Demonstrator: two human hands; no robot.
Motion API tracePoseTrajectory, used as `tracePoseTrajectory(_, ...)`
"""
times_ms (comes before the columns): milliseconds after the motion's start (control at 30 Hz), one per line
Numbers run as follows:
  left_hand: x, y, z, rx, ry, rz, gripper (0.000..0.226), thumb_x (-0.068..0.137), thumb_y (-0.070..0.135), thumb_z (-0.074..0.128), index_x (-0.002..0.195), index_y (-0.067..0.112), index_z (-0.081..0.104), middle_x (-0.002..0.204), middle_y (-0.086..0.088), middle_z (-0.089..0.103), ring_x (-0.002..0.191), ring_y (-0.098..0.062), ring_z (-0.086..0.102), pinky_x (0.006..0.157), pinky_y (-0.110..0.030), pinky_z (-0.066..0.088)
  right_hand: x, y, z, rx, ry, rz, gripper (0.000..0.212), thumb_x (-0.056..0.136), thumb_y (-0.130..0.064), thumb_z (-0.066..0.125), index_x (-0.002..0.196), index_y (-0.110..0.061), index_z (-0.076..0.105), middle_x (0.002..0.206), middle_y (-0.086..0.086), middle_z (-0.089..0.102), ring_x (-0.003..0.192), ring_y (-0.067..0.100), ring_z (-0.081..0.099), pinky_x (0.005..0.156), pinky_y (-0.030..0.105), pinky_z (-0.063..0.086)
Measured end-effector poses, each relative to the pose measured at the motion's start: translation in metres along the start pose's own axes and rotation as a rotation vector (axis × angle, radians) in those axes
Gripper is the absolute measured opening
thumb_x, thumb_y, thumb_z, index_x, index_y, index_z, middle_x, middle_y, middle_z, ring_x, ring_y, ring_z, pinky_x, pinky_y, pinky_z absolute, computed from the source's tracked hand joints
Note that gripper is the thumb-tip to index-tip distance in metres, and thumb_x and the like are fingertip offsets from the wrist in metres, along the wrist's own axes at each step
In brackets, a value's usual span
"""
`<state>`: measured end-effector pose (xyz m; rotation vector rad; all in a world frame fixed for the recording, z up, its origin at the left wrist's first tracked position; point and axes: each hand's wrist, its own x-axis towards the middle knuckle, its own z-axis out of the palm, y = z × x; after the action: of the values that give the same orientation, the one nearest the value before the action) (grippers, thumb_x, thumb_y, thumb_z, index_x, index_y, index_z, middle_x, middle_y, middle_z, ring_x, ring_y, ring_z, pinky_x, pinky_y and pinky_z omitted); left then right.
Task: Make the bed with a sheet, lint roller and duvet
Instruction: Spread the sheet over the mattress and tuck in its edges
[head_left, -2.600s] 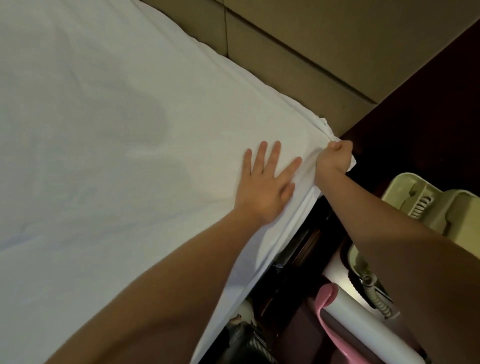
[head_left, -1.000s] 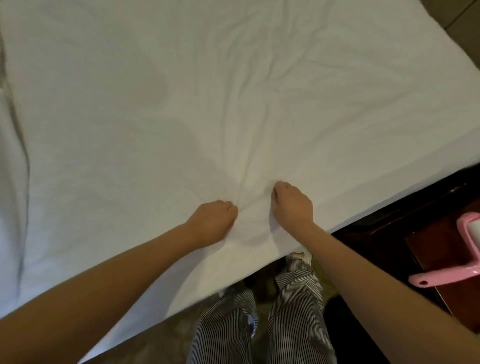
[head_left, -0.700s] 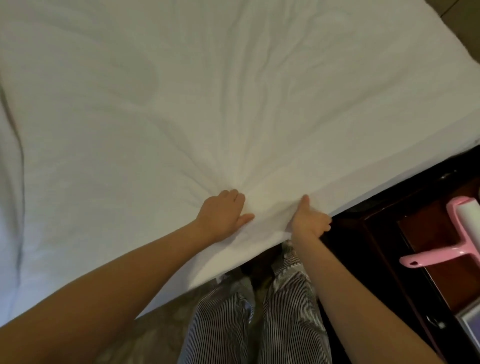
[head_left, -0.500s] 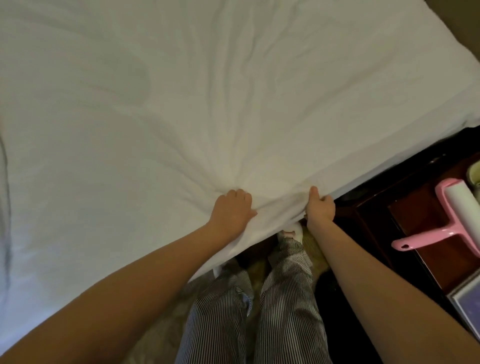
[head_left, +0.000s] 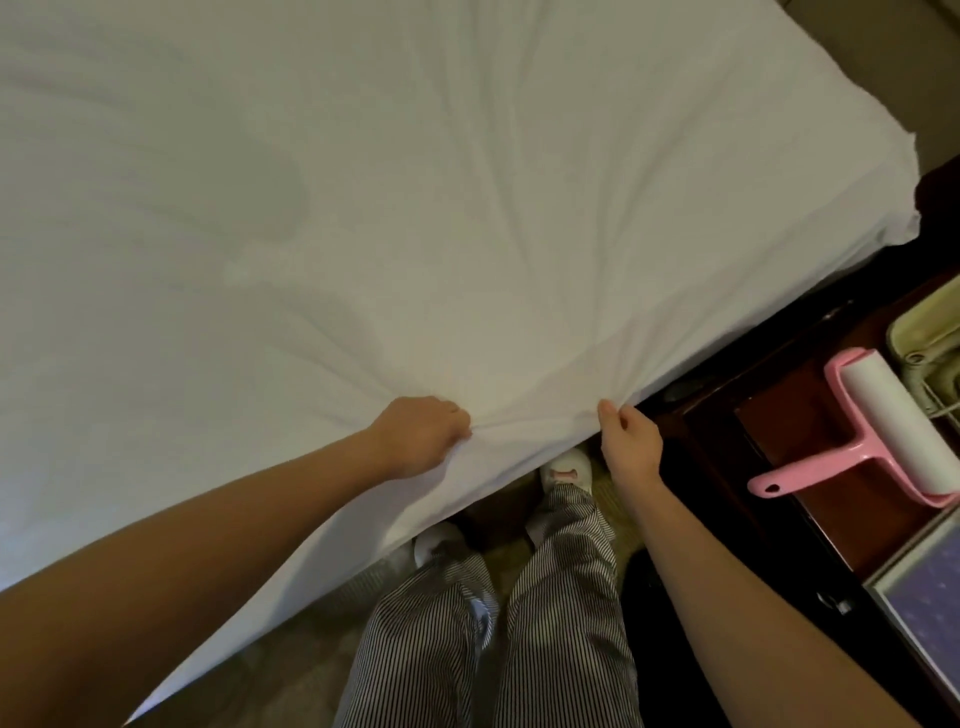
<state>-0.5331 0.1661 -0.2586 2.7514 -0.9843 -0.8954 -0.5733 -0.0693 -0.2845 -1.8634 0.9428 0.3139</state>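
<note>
A white sheet (head_left: 415, 208) covers the bed and hangs over its near side. Creases fan out across it from the spot where I hold it. My left hand (head_left: 421, 436) grips a bunch of the sheet at the near edge of the mattress, fingers curled into the cloth. My right hand (head_left: 628, 441) pinches the sheet's edge a little to the right, thumb on top. A pink lint roller (head_left: 872, 441) with a white roll lies on the dark bedside table at the right. No duvet is in view.
A dark wooden bedside table (head_left: 779, 415) stands right of the bed, carrying a pale telephone (head_left: 930, 332) and a framed card (head_left: 924, 603). My striped trouser legs (head_left: 493, 623) and white shoes stand on the carpet against the bed side. A tan headboard shows at the top right.
I moved from the sheet's corner by the headboard to the bed's side. Both hands took hold of the sheet there and drew it toward me, off the mattress edge.
</note>
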Motion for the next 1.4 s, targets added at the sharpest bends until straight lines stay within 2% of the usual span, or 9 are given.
tracePoseTrajectory(233, 0.058, 0.046, -0.042, -0.15, 0.067, -0.145, 0.044, 0.097, 0.048, 0.035, 0.11, 0.009, 0.048, 0.11, -0.008, 0.053, 0.101, -0.026, 0.051, 0.078, -0.036, 0.041, 0.059, -0.033, -0.041, 0.195, 0.123, 0.17, 0.043, 0.092, -0.052, 0.046, 0.077, -0.011, 0.049, 0.077, 0.006, 0.051, 0.067, 0.016, 0.048, 0.061, 0.03, 0.041)
tracePoseTrajectory(367, 0.106, 0.074, -0.038, 0.026, 0.106, -0.246, 0.051, 0.076, 0.056, 0.066, 0.092, 0.008, 0.061, 0.087, -0.007, 0.06, 0.079, -0.02, 0.06, 0.057, -0.025, 0.029, 0.106, -0.054, -0.055, 0.212, 0.101, 0.239, 0.031, 0.097, -0.035, 0.043, 0.09, -0.005, 0.047, 0.076, 0.005, 0.046, 0.062, 0.015, 0.045, 0.057, 0.027, 0.043)
tracePoseTrajectory(467, 0.121, 0.067, -0.031, 0.128, 0.198, -0.115, 0.028, 0.034, 0.012, 0.081, 0.043, 0.014, 0.054, 0.04, 0.002, 0.046, 0.031, -0.012, 0.044, 0.04, -0.015, 0.014, 0.114, -0.046, -0.059, 0.11, 0.14, 0.164, 0.036, 0.098, -0.024, 0.042, 0.064, -0.013, 0.036, 0.069, 0.001, 0.039, 0.058, 0.011, 0.036, 0.057, 0.025, 0.034)
tracePoseTrajectory(600, 0.116, 0.052, -0.036, 0.146, 0.311, 0.192, 0.009, 0.046, 0.0, 0.048, 0.049, 0.007, 0.051, 0.04, -0.004, 0.045, 0.028, -0.02, 0.042, 0.035, -0.013, 0.02, 0.104, -0.027, -0.067, 0.047, 0.239, -0.032, 0.037, 0.096, -0.014, 0.042, 0.061, -0.01, 0.032, 0.061, 0.002, 0.035, 0.06, 0.013, 0.035, 0.058, 0.03, 0.027)
tracePoseTrajectory(800, 0.152, 0.037, -0.092, 0.116, -0.124, 0.185, 0.031, 0.1, 0.029, 0.032, 0.099, 0.012, 0.057, 0.103, -0.011, 0.061, 0.098, -0.031, 0.058, 0.07, -0.03, 0.036, 0.123, -0.034, -0.083, 0.23, 0.209, 0.141, 0.03, 0.09, -0.014, 0.046, 0.061, -0.01, 0.047, 0.066, 0.005, 0.045, 0.071, 0.02, 0.042, 0.057, 0.029, 0.031)
tracePoseTrajectory(900, 0.194, 0.046, -0.126, -0.156, 0.047, 0.035, 0.029, 0.099, 0.038, 0.035, 0.085, 0.014, 0.045, 0.088, -0.005, 0.051, 0.095, -0.031, 0.055, 0.074, -0.034, 0.038, 0.159, -0.064, -0.113, 0.174, 0.303, 0.115, 0.038, 0.096, -0.032, 0.042, 0.111, -0.001, 0.055, 0.104, 0.01, 0.056, 0.097, 0.022, 0.051, 0.08, 0.027, 0.04)
tracePoseTrajectory(1033, 0.246, 0.082, -0.124, -0.025, 0.175, 0.016, 0.057, 0.098, 0.045, 0.032, 0.147, 0.017, 0.023, 0.152, -0.012, 0.023, 0.139, -0.027, 0.021, 0.11, -0.037, 0.016, 0.213, -0.09, -0.127, 0.316, 0.207, 0.283, 0.065, 0.094, -0.048, 0.042, 0.143, -0.006, 0.029, 0.137, 0.012, 0.045, 0.119, 0.03, 0.048, 0.102, 0.044, 0.042)
tracePoseTrajectory(1133, 0.271, 0.102, -0.098, 0.02, 0.205, -0.047, 0.061, 0.098, 0.051, 0.023, 0.15, 0.026, 0.005, 0.158, -0.011, -0.002, 0.145, -0.029, -0.002, 0.114, -0.047, -0.006, 0.228, -0.085, -0.129, 0.17, 0.176, 0.264, 0.055, 0.097, -0.038, 0.039, 0.141, -0.005, 0.034, 0.139, 0.014, 0.044, 0.119, 0.029, 0.048, 0.102, 0.043, 0.042)
tracePoseTrajectory(1400, 0.279, 0.112, -0.085, 0.139, 0.322, 0.147, 0.049, 0.094, 0.042, 0.03, 0.139, 0.025, 0.043, 0.144, -0.021, 0.04, 0.132, -0.043, 0.037, 0.103, -0.065, 0.024, 0.218, -0.065, -0.156, 0.015, 0.313, 0.067, 0.035, 0.1, -0.023, 0.036, 0.07, -0.008, 0.048, 0.069, 0.0, 0.046, 0.07, 0.017, 0.045, 0.068, 0.022, 0.03)
